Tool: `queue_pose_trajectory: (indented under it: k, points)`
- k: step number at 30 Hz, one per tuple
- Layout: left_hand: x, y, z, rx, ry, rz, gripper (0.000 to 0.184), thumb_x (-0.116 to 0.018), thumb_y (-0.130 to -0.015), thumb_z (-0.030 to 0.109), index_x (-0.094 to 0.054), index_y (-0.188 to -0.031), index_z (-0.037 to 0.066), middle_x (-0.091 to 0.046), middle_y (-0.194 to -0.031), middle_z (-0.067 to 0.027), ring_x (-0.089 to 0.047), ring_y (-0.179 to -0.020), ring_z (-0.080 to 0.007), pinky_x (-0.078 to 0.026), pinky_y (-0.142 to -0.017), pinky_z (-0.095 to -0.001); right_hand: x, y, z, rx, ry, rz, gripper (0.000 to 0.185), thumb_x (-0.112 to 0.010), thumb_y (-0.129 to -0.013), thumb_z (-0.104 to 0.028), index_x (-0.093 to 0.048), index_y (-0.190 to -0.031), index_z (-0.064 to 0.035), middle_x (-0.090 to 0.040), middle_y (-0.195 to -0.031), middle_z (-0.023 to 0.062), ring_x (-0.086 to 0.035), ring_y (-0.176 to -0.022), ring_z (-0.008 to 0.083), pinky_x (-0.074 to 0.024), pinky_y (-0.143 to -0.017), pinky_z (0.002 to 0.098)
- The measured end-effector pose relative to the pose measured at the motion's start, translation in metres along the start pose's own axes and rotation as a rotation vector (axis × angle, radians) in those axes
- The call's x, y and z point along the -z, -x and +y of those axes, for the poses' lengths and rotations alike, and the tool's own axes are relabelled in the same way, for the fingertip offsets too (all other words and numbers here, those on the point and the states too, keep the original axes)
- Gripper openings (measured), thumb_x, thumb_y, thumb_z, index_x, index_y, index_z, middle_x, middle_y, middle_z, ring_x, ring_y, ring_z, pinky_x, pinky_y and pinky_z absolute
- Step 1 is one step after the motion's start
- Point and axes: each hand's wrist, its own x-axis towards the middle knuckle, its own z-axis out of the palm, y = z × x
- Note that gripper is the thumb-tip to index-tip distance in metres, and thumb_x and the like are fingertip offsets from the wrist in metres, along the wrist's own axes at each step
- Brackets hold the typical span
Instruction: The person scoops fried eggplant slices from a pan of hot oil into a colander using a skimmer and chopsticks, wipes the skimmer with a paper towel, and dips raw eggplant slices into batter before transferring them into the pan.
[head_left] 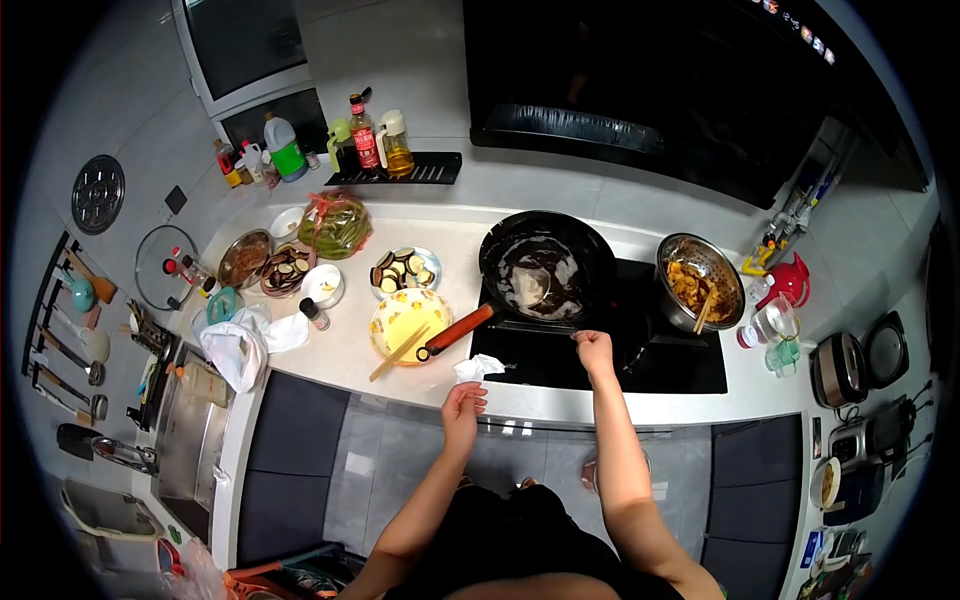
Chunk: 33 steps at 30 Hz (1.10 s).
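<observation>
My left hand (462,412) is loosely curled at the front edge of the counter, with its fingers apart and nothing visible in them. Just beyond it lies a crumpled white tissue (479,367). My right hand (594,354) is closed in front of the wok, over the black cooktop; whatever its fingers hold, if anything, is hidden. The black wok (500,245) has dark liquid with whitish foam inside. Its wooden handle (462,328) points left toward a yellow patterned bowl (376,325), across which a pair of chopsticks (400,352) rests.
Right of the wok, a steel bowl (735,275) holds cooked food. Plates of sliced eggplant (407,270) and a bag of green vegetables (335,226) stand behind left. Bottles (365,140) sit on a wall shelf. A white cloth (235,350) hangs at the left corner. The range hood (620,100) overhangs.
</observation>
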Motion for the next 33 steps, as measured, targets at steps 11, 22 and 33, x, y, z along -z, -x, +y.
queue_pose_trajectory:
  k: [11, 22, 33]
  points:
    - [0.007, 0.000, 0.003, -0.027, -0.007, 0.012, 0.017, -0.041, -0.088, 0.009, -0.052, -0.099, 0.003, -0.058, -0.086, -0.0051, -0.051, -0.069, -0.0077, -0.043, -0.061, -0.0191, -0.015, 0.035, -0.041, -0.411, -0.622, -0.230, 0.017, -0.048, -0.083, -0.016, -0.060, -0.081, -0.0043, -0.043, -0.050, -0.0049, -0.029, -0.036, 0.0039, -0.0201, -0.033, 0.0196]
    - [0.001, -0.001, 0.000, -0.008, -0.004, -0.008, 0.017, -0.039, -0.089, 0.008, -0.052, -0.097, 0.003, -0.058, -0.084, -0.0041, -0.050, -0.069, -0.0075, -0.041, -0.063, -0.0188, 0.000, 0.071, -0.013, -0.400, -0.636, -0.063, 0.019, -0.048, -0.085, -0.020, -0.061, -0.085, -0.0057, -0.041, -0.049, -0.0068, -0.030, -0.035, 0.0031, -0.0199, -0.033, 0.0185]
    - [-0.012, -0.005, -0.004, 0.019, -0.034, -0.055, 0.017, -0.038, -0.088, 0.007, -0.052, -0.098, 0.003, -0.058, -0.084, -0.0045, -0.051, -0.068, -0.0078, -0.042, -0.062, -0.0191, 0.014, 0.075, 0.002, -0.378, -0.682, -0.039, 0.019, -0.048, -0.086, -0.020, -0.059, -0.087, -0.0052, -0.041, -0.049, -0.0067, -0.028, -0.036, 0.0027, -0.0197, -0.033, 0.0174]
